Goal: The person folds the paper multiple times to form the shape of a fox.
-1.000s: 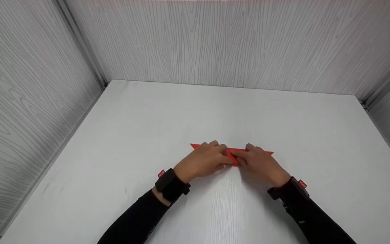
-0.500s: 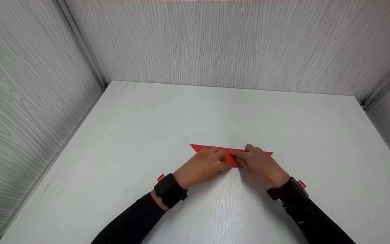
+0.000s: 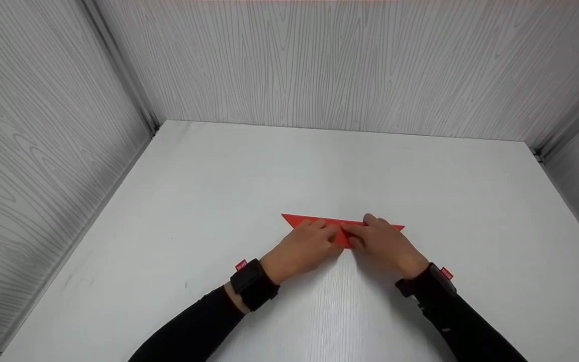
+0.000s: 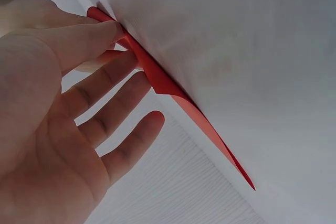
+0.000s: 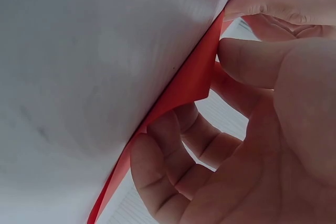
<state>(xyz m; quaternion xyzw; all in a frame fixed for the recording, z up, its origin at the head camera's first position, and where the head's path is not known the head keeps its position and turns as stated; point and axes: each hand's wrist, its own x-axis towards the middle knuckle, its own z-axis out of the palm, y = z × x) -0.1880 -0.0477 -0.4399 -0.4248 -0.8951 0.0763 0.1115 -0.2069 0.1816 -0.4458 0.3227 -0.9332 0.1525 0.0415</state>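
A folded sheet of red paper [image 3: 298, 219] lies on the white table, its long straight edge away from me and its pointed ends to left and right. My left hand [image 3: 302, 250] holds the near part left of the middle; in the left wrist view its thumb [image 4: 84, 43] touches the paper while the other fingers reach over it. Beside it, my right hand [image 3: 387, 246] pinches the right half, index finger pointing to the middle. A raised flap [image 5: 191, 80] shows in the right wrist view. Both hands cover much of the paper's middle.
White table surface [image 3: 209, 201] surrounds the paper. Grey wood-grain panels stand at the back [image 3: 289, 65] and on the left [image 3: 33, 141], with another at the right edge. Black bands sit on both wrists.
My left hand has slid slightly back toward me, its fingers lowering from the far edge and uncovering more of the paper's upper left. My right hand stays nearly still.
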